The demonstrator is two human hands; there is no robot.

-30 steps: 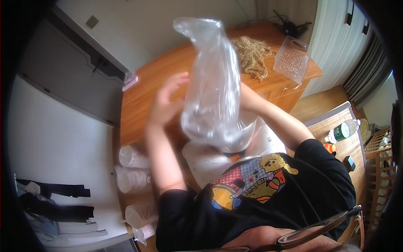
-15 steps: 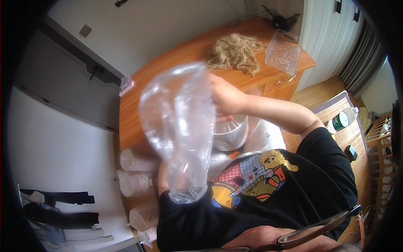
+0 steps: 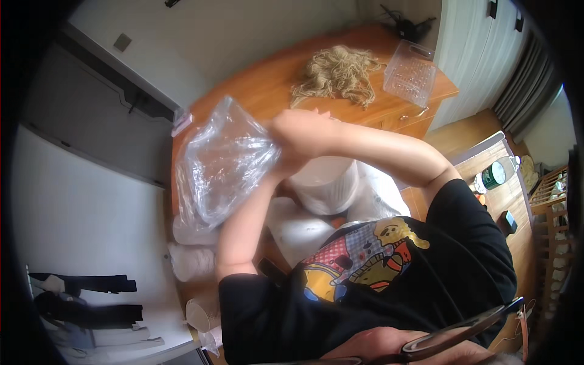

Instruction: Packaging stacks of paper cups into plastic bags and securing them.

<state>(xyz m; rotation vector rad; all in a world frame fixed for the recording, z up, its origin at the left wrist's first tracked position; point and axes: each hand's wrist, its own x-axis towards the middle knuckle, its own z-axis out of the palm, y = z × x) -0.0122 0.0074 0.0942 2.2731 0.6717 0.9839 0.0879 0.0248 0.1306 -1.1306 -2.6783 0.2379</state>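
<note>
The right hand (image 3: 302, 134) has its fingers clenched round the gathered neck of a clear, crumpled plastic bag (image 3: 225, 164), which spreads from it between eight and nine o'clock. The left hand (image 3: 287, 164) is mostly hidden beneath; its grip cannot be told. A round white tub (image 3: 331, 193) sits at five o'clock, tangled beige yarn (image 3: 337, 74) at one o'clock on the brown wooden surface (image 3: 258, 94).

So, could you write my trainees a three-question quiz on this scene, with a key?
1. True or false: the yarn lies on the desk.
2. What is gathered at the right hand? A) bottle B) clear bag C) glasses
3. Fill in: in the picture, the clear basket sits to the ____ of the yarn.

Key: 1. True. 2. B. 3. Right.
</note>
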